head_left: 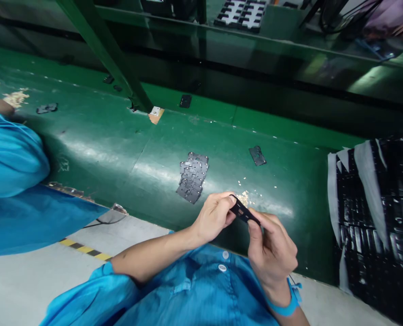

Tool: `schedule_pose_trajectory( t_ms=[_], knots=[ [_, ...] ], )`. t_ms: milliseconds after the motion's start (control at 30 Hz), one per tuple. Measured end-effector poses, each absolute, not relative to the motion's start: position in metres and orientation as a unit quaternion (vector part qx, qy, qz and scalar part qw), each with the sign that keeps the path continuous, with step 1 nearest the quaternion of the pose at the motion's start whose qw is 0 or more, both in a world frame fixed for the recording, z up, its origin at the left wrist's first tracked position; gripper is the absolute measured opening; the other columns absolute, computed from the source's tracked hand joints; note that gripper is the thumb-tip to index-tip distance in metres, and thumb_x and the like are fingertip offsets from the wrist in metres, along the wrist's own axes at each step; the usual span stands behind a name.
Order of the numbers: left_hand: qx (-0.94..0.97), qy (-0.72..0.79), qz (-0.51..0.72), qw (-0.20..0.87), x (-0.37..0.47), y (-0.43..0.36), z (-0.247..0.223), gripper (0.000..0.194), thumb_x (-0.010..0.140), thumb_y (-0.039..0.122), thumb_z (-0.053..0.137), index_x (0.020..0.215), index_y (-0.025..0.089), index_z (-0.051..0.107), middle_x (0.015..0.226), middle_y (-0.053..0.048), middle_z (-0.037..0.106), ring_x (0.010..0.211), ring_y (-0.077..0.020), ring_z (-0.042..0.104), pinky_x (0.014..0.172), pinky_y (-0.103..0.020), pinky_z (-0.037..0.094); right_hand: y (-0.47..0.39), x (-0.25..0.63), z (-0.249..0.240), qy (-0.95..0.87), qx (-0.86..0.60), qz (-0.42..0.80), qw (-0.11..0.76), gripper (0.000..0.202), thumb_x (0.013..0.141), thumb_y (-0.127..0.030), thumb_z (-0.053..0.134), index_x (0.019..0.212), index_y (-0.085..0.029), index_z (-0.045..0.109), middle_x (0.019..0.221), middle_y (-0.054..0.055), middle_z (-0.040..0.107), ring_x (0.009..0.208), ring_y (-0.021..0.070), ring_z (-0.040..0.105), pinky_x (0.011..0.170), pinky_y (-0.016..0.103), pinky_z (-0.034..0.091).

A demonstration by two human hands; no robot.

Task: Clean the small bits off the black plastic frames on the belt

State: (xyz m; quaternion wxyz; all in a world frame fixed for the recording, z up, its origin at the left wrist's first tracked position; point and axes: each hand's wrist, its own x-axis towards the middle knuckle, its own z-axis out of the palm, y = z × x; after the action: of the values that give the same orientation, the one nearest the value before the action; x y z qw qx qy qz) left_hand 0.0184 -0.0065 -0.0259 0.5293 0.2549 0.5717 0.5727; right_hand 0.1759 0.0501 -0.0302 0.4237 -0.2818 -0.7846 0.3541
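Observation:
A flat black plastic part (244,212) with small cut-outs is held up in front of my chest, tilted, one end in each hand. My left hand (216,215) pinches its upper left end. The lower right end sits between the thumb and fingers of my right hand (271,242). Just beyond the part, a small heap of pale, tiny pieces (244,198) lies on the green table. To the left of it, several similar black parts (192,176) overlap in a stack. One more black part (257,155) lies alone farther back.
At the left, a co-worker's blue sleeve (11,154) is near another pale heap (16,97). A slanted green post (109,54) meets the table (147,158). Stacked black trays (378,213) with whitish strips stand at the right. A shelf (289,50) runs along the back.

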Motion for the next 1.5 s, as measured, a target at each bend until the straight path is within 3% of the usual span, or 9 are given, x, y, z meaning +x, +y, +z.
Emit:
schedule_pose_trajectory(
  t_ms=[167,367,533,833,1133,1333,1500],
  knots=[
    [0.274,0.56,0.546,0.56,0.014,-0.018,-0.016,0.044,0.108,0.045,0.039,0.073,0.021,0.048,0.052,0.005,0.05,0.045,-0.0092,0.041,0.048,-0.024,0.031,0.058,0.177,-0.025,-0.678,-0.384,0.515,0.357,0.015,0.102,-0.025,0.072,0.113,-0.025,0.082,0.095,0.004,0.08,0.061,0.0124,0.066,0.058,0.026,0.058],
    [0.305,0.569,0.54,0.541,0.006,-0.033,-0.011,0.043,0.109,0.043,0.043,0.073,0.019,0.051,0.057,0.003,0.055,0.049,-0.0086,0.046,0.052,-0.023,0.035,0.061,0.175,-0.027,-0.591,-0.417,0.618,0.309,0.02,0.1,-0.037,0.078,0.112,-0.024,0.084,0.083,0.004,0.077,0.058,0.0108,0.061,0.053,0.021,0.053],
    [0.261,0.595,0.552,0.522,-0.001,-0.036,-0.014,0.032,0.106,0.037,0.046,0.08,0.02,0.053,0.058,0.006,0.053,0.049,-0.0093,0.046,0.05,-0.022,0.036,0.055,0.164,-0.024,-0.61,-0.415,0.609,0.291,0.017,0.1,-0.034,0.077,0.112,-0.024,0.085,0.068,0.0,0.071,0.056,0.0104,0.06,0.053,0.019,0.051],
    [0.277,0.639,0.559,0.45,-0.012,-0.049,-0.019,0.037,0.106,0.032,0.046,0.071,0.021,0.049,0.055,0.007,0.048,0.048,-0.0082,0.041,0.049,-0.021,0.033,0.044,0.136,-0.016,-0.631,-0.397,0.608,0.274,0.016,0.099,-0.03,0.071,0.102,-0.02,0.083,0.064,-0.001,0.068,0.052,0.0104,0.059,0.051,0.02,0.049],
    [0.354,0.653,0.528,0.411,-0.026,-0.068,-0.026,0.036,0.109,0.033,0.044,0.076,0.02,0.053,0.06,0.005,0.05,0.055,-0.0104,0.045,0.057,-0.024,0.035,0.044,0.126,-0.034,-0.606,-0.389,0.653,0.236,0.021,0.099,-0.037,0.071,0.096,-0.019,0.082,0.061,-0.003,0.061,0.052,0.0094,0.054,0.05,0.019,0.043],
    [0.364,0.672,0.503,0.404,-0.039,-0.091,-0.031,0.017,0.103,0.025,0.054,0.098,0.017,0.068,0.083,-0.001,0.067,0.072,-0.0132,0.058,0.068,-0.024,0.044,0.033,0.117,-0.046,-0.585,-0.392,0.691,0.162,0.027,0.098,-0.043,0.072,0.094,-0.017,0.078,0.059,-0.004,0.058,0.05,0.0094,0.05,0.049,0.019,0.039],
    [0.377,0.676,0.493,0.397,-0.046,-0.108,-0.029,0.019,0.104,0.026,0.056,0.106,0.016,0.071,0.086,-0.002,0.07,0.072,-0.0132,0.059,0.066,-0.023,0.045,0.023,0.102,-0.045,-0.602,-0.379,0.688,0.146,0.025,0.096,-0.041,0.07,0.089,-0.017,0.074,0.061,-0.004,0.058,0.051,0.0097,0.048,0.048,0.02,0.038]
  ],
)
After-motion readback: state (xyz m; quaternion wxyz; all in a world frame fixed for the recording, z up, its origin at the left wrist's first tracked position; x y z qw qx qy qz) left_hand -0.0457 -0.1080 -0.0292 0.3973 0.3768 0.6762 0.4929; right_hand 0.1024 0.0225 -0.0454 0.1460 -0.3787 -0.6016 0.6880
